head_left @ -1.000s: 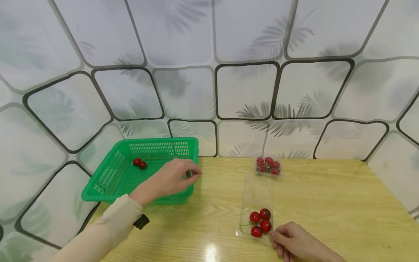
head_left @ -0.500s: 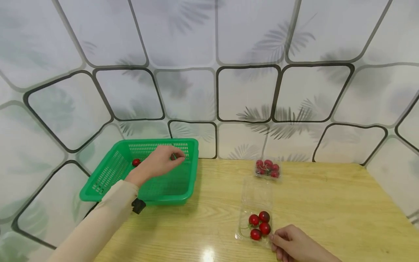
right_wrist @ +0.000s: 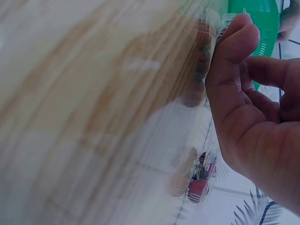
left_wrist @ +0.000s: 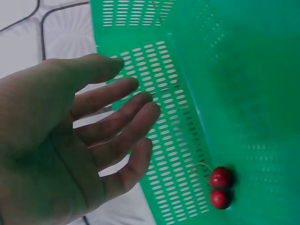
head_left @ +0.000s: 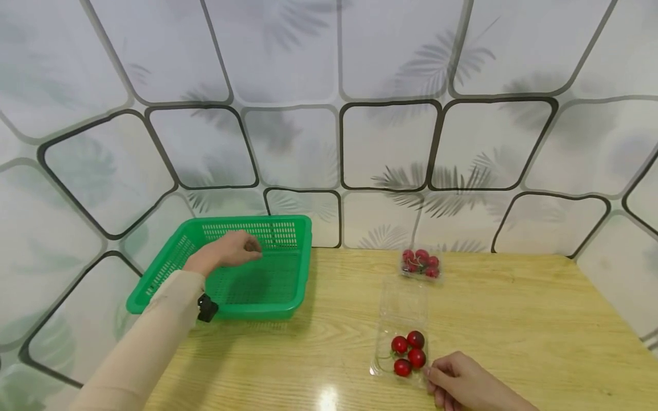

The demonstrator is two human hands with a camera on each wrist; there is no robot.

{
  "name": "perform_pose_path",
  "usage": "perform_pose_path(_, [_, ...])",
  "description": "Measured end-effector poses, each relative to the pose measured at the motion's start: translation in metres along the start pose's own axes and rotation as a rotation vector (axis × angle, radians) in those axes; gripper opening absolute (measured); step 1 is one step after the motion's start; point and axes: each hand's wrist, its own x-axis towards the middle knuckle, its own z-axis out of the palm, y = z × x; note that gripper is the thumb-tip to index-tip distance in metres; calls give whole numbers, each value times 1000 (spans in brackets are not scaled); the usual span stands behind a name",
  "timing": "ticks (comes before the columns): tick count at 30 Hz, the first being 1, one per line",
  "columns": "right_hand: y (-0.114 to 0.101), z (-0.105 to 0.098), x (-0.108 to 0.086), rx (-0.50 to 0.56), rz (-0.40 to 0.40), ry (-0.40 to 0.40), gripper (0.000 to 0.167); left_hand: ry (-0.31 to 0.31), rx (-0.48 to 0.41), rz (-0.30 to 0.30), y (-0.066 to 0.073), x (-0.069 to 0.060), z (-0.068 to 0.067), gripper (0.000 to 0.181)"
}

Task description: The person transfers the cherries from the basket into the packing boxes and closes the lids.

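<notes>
My left hand (head_left: 235, 249) hovers inside the green plastic basket (head_left: 252, 313), its fingers loosely bent and holding nothing. Two red cherries (left_wrist: 221, 178) joined by a stem lie on the basket floor in the left wrist view, apart from the fingertips (left_wrist: 151, 108); the hand hides them from the head camera. On the table, a clear plastic clamshell box (head_left: 404, 299) lies with its lid folded back. Several red cherries (head_left: 416, 358), some with green stems, sit in its near half. My right hand (head_left: 465, 379) pinches the box's near right corner between thumb and fingers.
Behind the unfolded box stands a second clear box (head_left: 440, 277) with several cherries in it. The wooden table (head_left: 519, 319) meets a patterned wall (head_left: 382, 142) at the back. The basket's raised rim surrounds my left hand.
My left hand has moved left from the basket's right rim into the basket, covering the two cherries in the head view. The right hand stays at the box's corner.
</notes>
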Motion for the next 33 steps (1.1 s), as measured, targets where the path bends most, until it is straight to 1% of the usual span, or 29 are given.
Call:
perform_pose_path(4, [-1,1,0,-3,-5,0,38,-30,2,-18,2,-6,-13,36])
perform_pose_path(7, [-1,1,1,-4,-5,3,38,-20,6,-40,0,-8,-26,37])
perform_pose_path(11, [-1,2,1,-12,-5,1,37,33,17,-58,-7,-10,-42,38])
perform_pose_path(15, [-1,1,-1,-26,-6,9,36,92,8,-44,-13,-7,-50,39])
perform_pose_path(20, [-2,1,-1,-12,9,12,36,151,-5,-16,-20,2,-50,38])
perform_pose_path(26, [0,1,0,5,14,13,36,208,-5,-25,-31,12,-42,37])
perform_pose_path(30, [1,1,1,10,-2,9,36,216,-5,-23,-38,18,-38,36])
perform_pose_path(33, [1,2,1,13,-15,5,36,193,-4,-34,-43,21,-33,36])
